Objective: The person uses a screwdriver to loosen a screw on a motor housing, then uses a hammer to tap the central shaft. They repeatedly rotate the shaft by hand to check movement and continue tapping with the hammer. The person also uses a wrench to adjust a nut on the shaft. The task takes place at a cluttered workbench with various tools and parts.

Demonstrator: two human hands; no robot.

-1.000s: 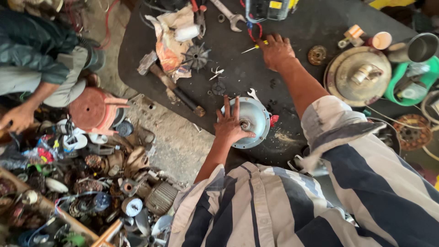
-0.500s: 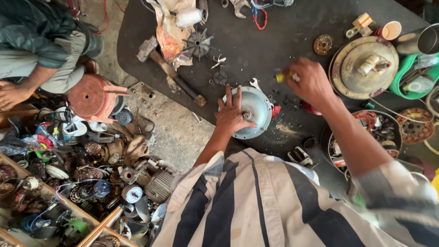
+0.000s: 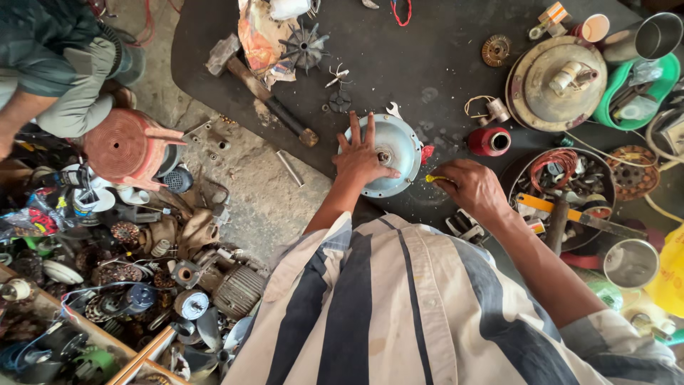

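Cover (image 3: 399,153) sits on the dark mat (image 3: 427,64), just in front of our chest, near the mat's front edge. It is a round, shallow metal dome, dull silver-grey, with a small hub and shaft end at its centre and a brighter rim. A wrench (image 3: 392,110) end shows at its far edge and a small red part (image 3: 427,153) touches its right side.

Our left hand (image 3: 363,157) lies flat on the cover's left half, fingers spread wide, palm pressing down; it grips nothing, only rests on the metal. Our right hand (image 3: 474,189) is just right of the cover, fingers curled tight round a tool with a yellow handle (image 3: 434,178). Only the yellow end shows, pointing at the cover's rim; we cannot tell what kind of tool it is.

Nearby on the mat: a red spool (image 3: 489,141) just beyond the right hand, a hammer (image 3: 267,103) to the left, a black fan wheel (image 3: 304,47) further back, a large round metal lid (image 3: 556,82) at far right. A bowl (image 3: 559,196) of copper wire and small parts stands right of the right hand.

Off the mat, at left, another person (image 3: 50,78) crouches beside a reddish motor housing (image 3: 125,146), with a heap of old motor parts (image 3: 142,285) on the floor.
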